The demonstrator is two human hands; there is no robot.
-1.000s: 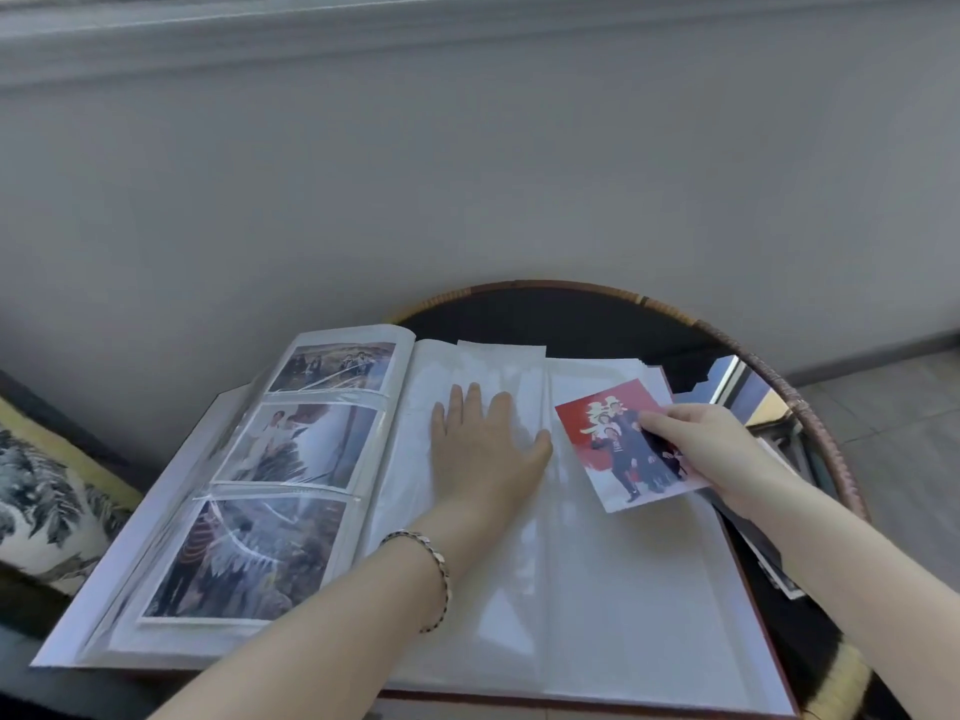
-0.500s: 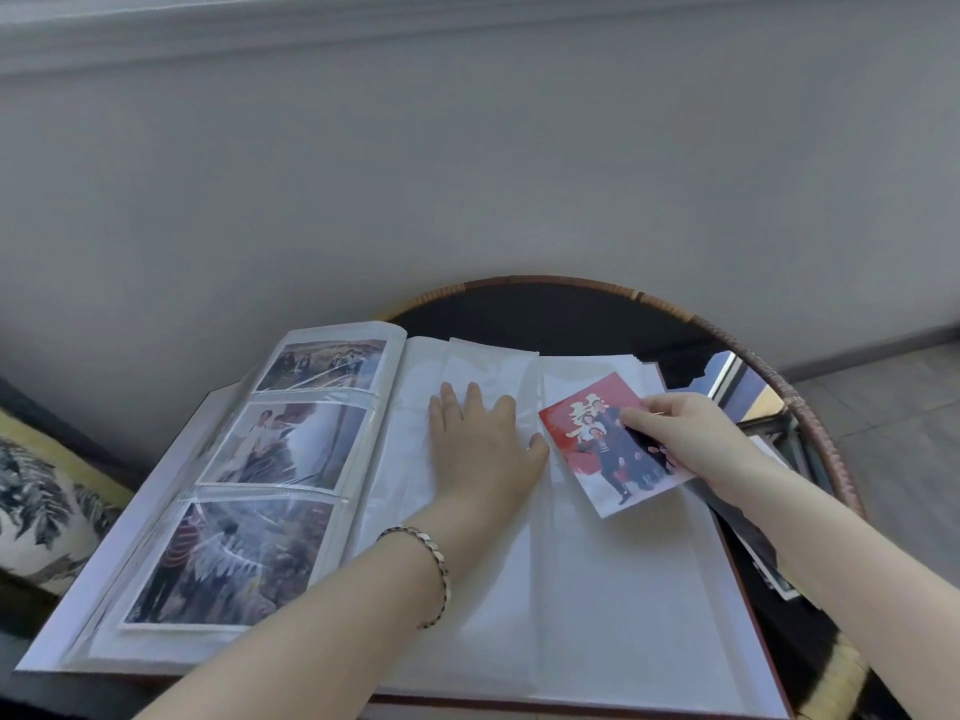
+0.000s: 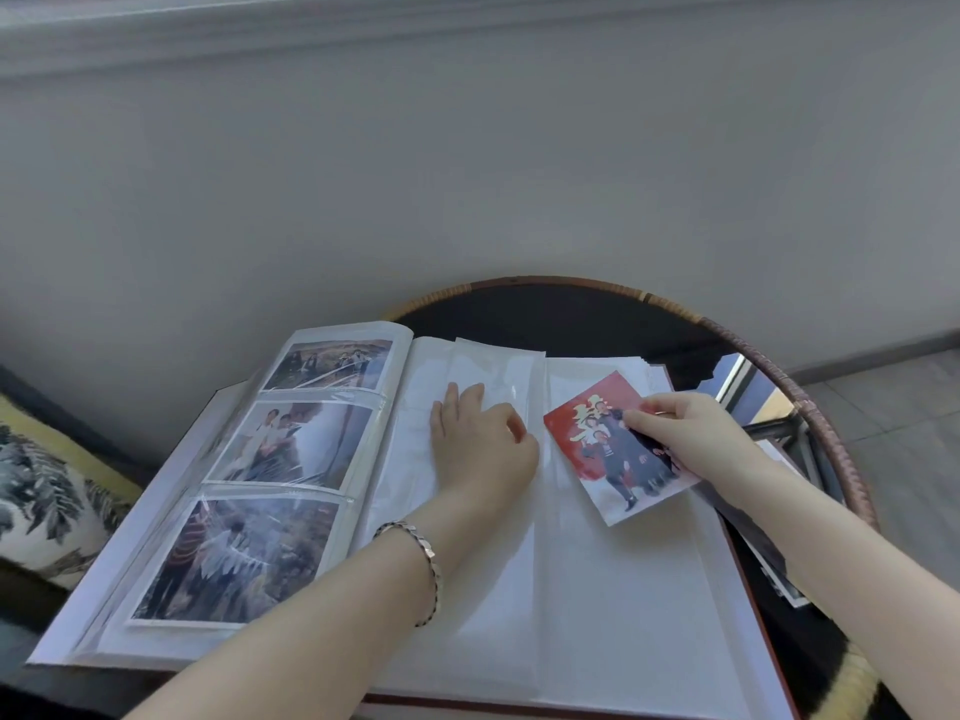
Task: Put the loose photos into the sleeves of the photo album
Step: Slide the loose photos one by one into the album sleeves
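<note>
I see a loose photo (image 3: 582, 423) with red backdrop and gold lettering, white album pages (image 3: 623, 589), a silver bracelet (image 3: 429, 556), a black table (image 3: 571, 314) rimmed in brown weave, and a yellow-edged cushion (image 3: 41, 506) with a grey leaf print.

The only sign in view is a large pale gold character on the red backdrop of the loose photo (image 3: 618, 449). The photo lies tilted near the top edge of the album's right page (image 3: 623, 589), pinched by the right hand (image 3: 691, 433). The character's strokes are blurred and partly covered by the pictured figures, so it cannot be read.
</note>
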